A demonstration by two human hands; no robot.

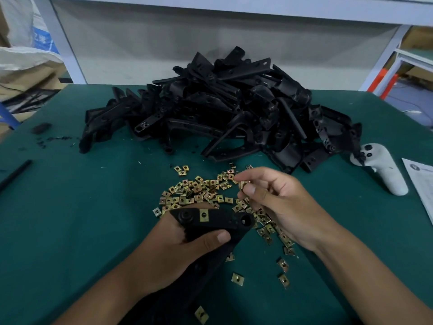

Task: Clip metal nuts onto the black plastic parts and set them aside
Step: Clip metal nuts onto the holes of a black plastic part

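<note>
My left hand (178, 245) grips a long black plastic part (225, 221) over the green table, thumb across its top. One brass-coloured clip nut (203, 215) sits clipped on the part's upper edge. My right hand (276, 202) pinches another metal nut (243, 184) between thumb and forefinger, just above and right of the part. Several loose clip nuts (194, 191) lie scattered between and under both hands. A big heap of black plastic parts (222, 109) fills the middle of the table behind.
A white handheld controller (384, 170) lies at the right, beside a printed sheet (421, 181) at the table's edge. A thin black rod (14, 174) and black scraps (42, 127) lie at the left. A grey panel stands behind the table.
</note>
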